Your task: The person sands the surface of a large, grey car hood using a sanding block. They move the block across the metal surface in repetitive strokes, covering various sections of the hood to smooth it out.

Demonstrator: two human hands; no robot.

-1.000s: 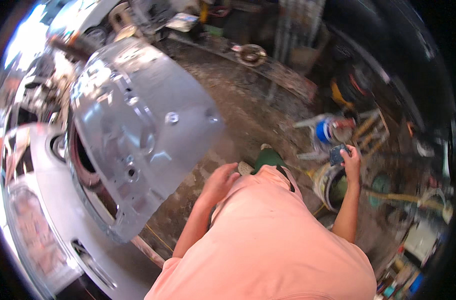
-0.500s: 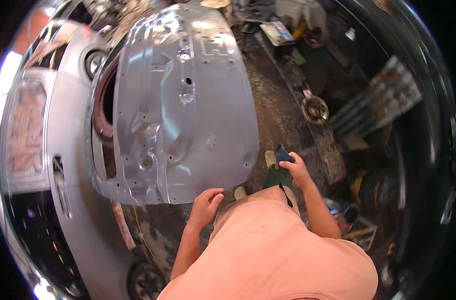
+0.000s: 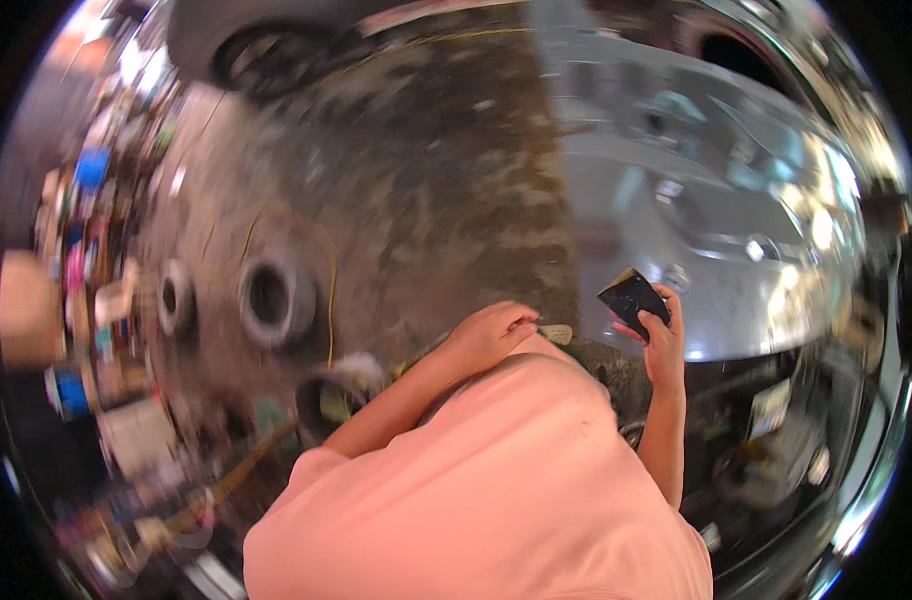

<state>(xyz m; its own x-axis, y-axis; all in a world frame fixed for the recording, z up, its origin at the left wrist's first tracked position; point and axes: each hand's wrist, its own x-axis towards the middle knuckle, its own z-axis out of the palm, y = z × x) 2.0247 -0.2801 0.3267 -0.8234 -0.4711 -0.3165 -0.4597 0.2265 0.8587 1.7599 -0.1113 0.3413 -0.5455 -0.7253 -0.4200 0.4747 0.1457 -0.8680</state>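
Observation:
My right hand point(image 3: 659, 325) holds a small dark rectangular block point(image 3: 631, 300) with a pale yellowish edge, in front of the grey metal car panel point(image 3: 626, 240) that spans the right of the view. My left hand point(image 3: 491, 335) is at my waist against my pink shirt point(image 3: 486, 480), its fingers curled; whatever they may hold is hidden.
A grey car with a dark wheel point(image 3: 266, 60) stands at the top. Two tyre-like rings point(image 3: 301, 305) and a yellow cord point(image 3: 331, 310) lie on the stained floor point(image 3: 426, 180). A bucket point(image 3: 316, 410) is below them. Blurred cluttered goods point(image 3: 136, 430) line the left.
My view has swung round, so the panel has moved from left to right in the picture. My left hand has moved inward across my waist; my right hand has raised the dark block.

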